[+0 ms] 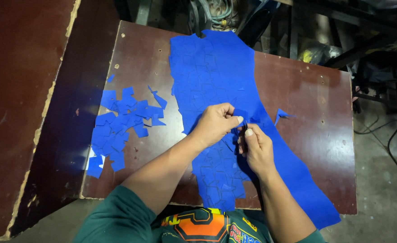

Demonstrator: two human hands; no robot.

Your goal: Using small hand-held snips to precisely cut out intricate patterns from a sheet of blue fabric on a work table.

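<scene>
A long sheet (216, 76) runs down the middle of the table (315, 148), from far edge to near edge. Loose cut pieces (122, 123) lie heaped toward its left edge; one scrap (281, 115), seemingly curled, sits right of the sheet.

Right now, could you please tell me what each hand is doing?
Left hand: closed, pinching a small blue piece on the blue sheet.
Right hand: closed, pinching the same piece.

head cam | above, facing steeply down | close over brown table (306, 90)
</scene>
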